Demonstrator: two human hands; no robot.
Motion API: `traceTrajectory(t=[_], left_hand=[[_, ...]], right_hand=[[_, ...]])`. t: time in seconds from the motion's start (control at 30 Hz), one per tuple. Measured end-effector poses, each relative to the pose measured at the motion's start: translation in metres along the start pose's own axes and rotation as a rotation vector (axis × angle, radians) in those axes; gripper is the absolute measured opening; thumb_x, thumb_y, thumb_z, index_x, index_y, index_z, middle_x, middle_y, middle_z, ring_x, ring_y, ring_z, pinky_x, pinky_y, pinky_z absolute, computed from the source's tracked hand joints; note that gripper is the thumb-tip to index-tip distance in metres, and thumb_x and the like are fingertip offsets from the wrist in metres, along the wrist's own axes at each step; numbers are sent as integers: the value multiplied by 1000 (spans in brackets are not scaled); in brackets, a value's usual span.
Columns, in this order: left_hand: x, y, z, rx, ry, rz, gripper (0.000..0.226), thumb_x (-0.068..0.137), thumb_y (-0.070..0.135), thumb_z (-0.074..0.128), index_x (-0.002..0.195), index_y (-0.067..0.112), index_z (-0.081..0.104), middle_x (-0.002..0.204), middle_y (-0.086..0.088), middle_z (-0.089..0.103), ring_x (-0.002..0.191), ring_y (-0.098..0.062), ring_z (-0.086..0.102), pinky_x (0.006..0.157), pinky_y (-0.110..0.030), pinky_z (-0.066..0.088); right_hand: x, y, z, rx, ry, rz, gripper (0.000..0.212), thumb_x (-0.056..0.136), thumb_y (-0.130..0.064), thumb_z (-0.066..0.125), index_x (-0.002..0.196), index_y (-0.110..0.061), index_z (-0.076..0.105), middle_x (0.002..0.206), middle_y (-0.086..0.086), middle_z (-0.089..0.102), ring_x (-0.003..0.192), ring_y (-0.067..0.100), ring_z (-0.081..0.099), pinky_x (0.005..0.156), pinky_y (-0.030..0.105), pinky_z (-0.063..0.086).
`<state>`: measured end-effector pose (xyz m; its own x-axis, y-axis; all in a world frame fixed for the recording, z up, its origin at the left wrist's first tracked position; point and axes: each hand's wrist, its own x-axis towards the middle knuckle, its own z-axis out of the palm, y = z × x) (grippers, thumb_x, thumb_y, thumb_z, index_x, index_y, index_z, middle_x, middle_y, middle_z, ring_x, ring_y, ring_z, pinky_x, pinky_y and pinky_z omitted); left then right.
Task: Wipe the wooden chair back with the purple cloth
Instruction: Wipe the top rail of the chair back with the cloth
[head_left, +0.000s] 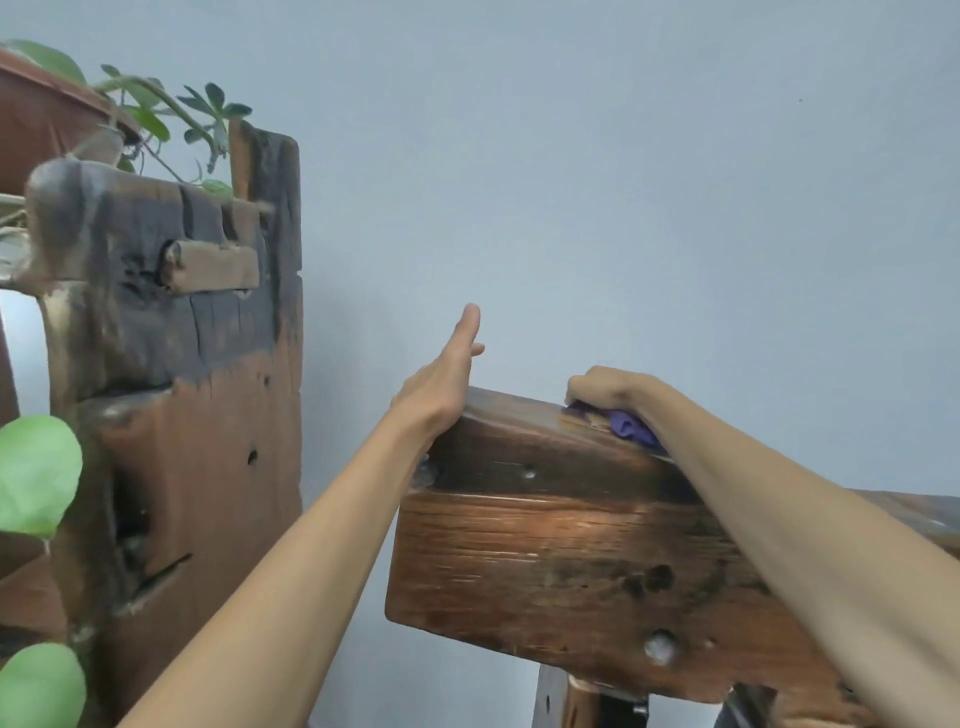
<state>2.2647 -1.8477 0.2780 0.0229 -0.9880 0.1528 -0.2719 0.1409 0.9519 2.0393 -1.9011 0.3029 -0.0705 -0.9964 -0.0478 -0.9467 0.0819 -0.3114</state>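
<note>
The chair back (545, 561) is a thick slab of dark, reddish-brown wood with rounded corners, a glossy face and long streaks of grain. Small knots, dark pits and a few pale filled holes dot its front. A narrower beam forms its top edge, worn lighter along the upper surface.

The right hand (610, 392) is curled down onto that top edge, fingers bent and gripping the cloth (631, 427). The cloth is purple, soft and bunched into folds; only a crumpled part shows from under the palm, pressed against the wood near the middle of the top edge. The right forearm runs across the slab's upper right corner.

The left hand (444, 379) is open, fingers straight and close together, pointing up toward the wall (623, 182). It holds nothing. The heel of the palm and the wrist lie against the left end of the top edge.

The wall is flat, matte and pale grey-blue.

To the left stands a rough wooden post (208, 364), much more weathered: charred black in the upper part, cracked, with deep notches, a protruding peg and raw orange-brown wood below. Beside it, a reddish-brown pot (47, 114) sits at the upper left with thin stems and small fingered leaves (213, 111). Two broad, round, light green leaves are blurred at the lower left edge.
</note>
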Motion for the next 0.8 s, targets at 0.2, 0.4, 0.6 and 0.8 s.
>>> traceTrajectory(t=[0.2, 0.4, 0.6, 0.8], left_hand=[[-11, 3, 17, 284, 297, 169, 87, 83, 83, -1, 132, 37, 55, 134, 0, 62, 123, -29, 53, 93, -45, 32], [-12, -1, 20, 143, 495, 190, 70, 99, 64, 4, 139, 29, 48, 139, -4, 58, 129, -28, 49, 100, -45, 33], [-10, -9, 23, 59, 399, 248, 74, 94, 72, 0, 148, 41, 39, 151, 8, 50, 136, -24, 46, 99, -41, 28], [-13, -21, 31, 49, 701, 501, 64, 86, 68, 16, 123, 29, 49, 120, 11, 63, 108, -11, 58, 74, -28, 38]], right_hand=[[-15, -114, 21, 119, -153, -263, 39, 105, -27, 33, 89, -14, 66, 53, 5, 61, 57, 17, 67, 52, 15, 50], [-27, -99, 34, 441, -19, -553, 31, 96, -32, 50, 87, -15, 74, 90, -7, 72, 86, 13, 64, 80, 28, 47], [-4, -43, 19, -16, -49, -189, 65, 93, -67, 36, 114, -18, 72, 104, 5, 72, 101, 26, 67, 86, 36, 46], [40, -105, 27, 98, -386, -214, 53, 96, -48, 50, 126, -7, 67, 125, 17, 69, 118, 34, 67, 112, 51, 46]])
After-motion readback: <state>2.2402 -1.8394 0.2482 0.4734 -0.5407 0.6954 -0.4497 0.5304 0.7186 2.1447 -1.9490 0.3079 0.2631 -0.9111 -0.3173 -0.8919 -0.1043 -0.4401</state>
